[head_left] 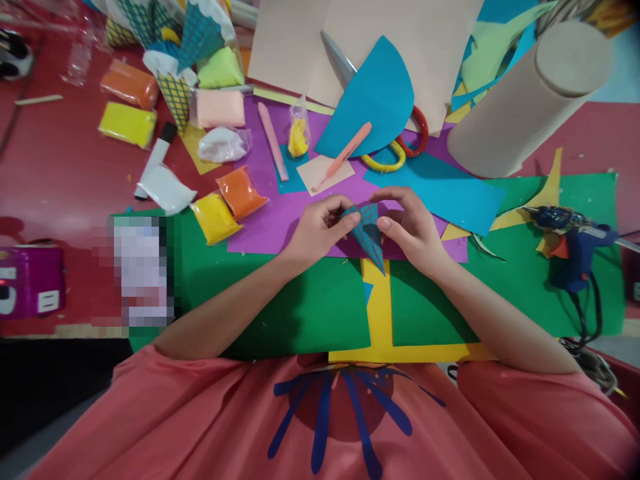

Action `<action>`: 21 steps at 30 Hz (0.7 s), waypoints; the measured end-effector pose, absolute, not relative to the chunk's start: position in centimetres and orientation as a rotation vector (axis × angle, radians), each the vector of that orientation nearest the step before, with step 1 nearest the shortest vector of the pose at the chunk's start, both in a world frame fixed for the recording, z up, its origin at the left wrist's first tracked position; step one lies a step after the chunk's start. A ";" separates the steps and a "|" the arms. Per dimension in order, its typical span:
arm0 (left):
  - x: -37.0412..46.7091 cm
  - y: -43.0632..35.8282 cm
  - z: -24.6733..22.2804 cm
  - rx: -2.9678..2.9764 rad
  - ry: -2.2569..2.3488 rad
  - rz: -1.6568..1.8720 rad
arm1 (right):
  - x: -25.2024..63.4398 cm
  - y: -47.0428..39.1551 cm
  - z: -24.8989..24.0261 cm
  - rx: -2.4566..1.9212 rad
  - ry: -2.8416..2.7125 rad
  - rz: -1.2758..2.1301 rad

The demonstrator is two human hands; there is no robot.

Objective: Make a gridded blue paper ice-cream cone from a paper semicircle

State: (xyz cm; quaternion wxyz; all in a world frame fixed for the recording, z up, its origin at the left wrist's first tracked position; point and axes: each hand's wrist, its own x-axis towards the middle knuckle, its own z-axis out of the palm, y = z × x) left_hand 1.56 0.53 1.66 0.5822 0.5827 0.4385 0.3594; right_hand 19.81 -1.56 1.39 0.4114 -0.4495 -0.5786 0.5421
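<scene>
Between my hands is a small blue paper cone point(369, 230) with a dark grid pattern, its point aimed down toward me. My left hand point(325, 223) pinches its upper left side between thumb and fingers. Curved around the cone's right side, my right hand point(411, 227) has its thumb and forefinger apart; the thumb tip is at the cone's edge, and whether it touches I cannot tell. Just beyond lie a pink marker point(345, 155) on a pale paper piece point(330, 175), a blue paper sector point(375, 100), and scissors point(384, 159) partly under that sector.
Green foam sheets point(300, 307) and a purple sheet point(260, 233) cover the table. A glue gun point(575, 257) lies right, below a thick pale roll point(515, 107). Clay packets point(217, 217) and patterned cones point(175, 93) are at left. A pixelated object point(143, 270) lies front left.
</scene>
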 end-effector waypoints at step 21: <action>1.5 0.4 0.9 1.202 0.992 1.004 | 19.9 -1.8 1.0 -1.164 -1.534 1.113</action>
